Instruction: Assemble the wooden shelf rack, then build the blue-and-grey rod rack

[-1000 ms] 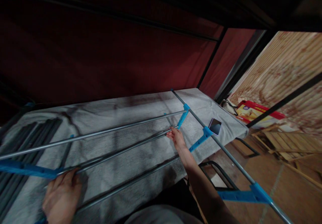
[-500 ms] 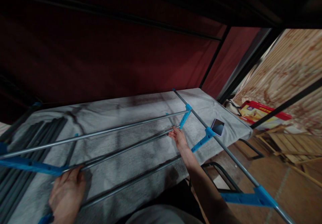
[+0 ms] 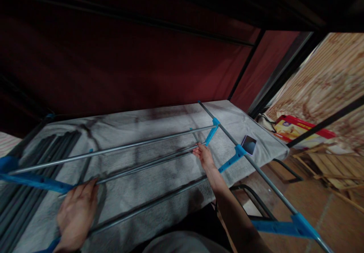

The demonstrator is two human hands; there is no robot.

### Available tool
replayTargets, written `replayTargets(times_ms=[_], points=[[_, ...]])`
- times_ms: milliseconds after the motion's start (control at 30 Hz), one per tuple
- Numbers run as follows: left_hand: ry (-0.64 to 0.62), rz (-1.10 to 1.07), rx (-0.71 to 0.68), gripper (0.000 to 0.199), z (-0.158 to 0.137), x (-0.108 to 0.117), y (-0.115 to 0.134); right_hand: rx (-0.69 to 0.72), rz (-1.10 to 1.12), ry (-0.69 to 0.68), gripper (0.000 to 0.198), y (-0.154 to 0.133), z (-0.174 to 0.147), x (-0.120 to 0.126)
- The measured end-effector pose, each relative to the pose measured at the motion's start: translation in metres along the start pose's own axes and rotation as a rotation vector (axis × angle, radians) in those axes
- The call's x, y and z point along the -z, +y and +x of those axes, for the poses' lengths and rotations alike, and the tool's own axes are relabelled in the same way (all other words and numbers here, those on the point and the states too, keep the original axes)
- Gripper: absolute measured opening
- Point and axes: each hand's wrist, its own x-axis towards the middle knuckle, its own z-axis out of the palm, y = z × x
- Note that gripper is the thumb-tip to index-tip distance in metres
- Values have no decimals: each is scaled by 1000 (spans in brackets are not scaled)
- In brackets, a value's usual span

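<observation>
A frame of grey metal tubes and blue plastic brackets stands over a cloth-covered surface. My left hand [image 3: 78,207] is closed around the left end of a middle grey tube [image 3: 148,164], beside the left blue bracket [image 3: 42,183]. Near that tube's other end, the fingers of my right hand [image 3: 204,156] pinch it close to a right blue bracket [image 3: 211,133]. A dark line runs tight along this tube; I cannot tell whether it is a second tube or a shadow. Farther back lies another crossing tube [image 3: 127,145], and one more tube [image 3: 153,203] runs nearer my body.
Several loose grey tubes [image 3: 36,169] lie on the grey cloth [image 3: 159,118] at left. A phone [image 3: 249,145] rests beyond the right side pole [image 3: 267,181]. On the right are a red and yellow box [image 3: 298,128], a wooden slatted piece [image 3: 337,165] and a dark metal chair frame [image 3: 253,196].
The whole view has shifted slightly, so things appear a little farther right. Both hands stay on the middle tube, and at its left end the two lines now look closer together.
</observation>
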Motion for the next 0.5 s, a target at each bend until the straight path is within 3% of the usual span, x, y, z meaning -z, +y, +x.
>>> replayTargets(times_ms=[100, 300, 500], points=[[36, 149, -55, 47, 3, 6, 2, 3, -2, -15, 25, 1, -1, 1], [-7, 185, -81, 46, 4, 12, 2, 33, -100, -6, 28, 5, -3, 12], [-70, 259, -78, 43, 1, 13, 5, 343, -340, 294, 35, 3, -2, 46]])
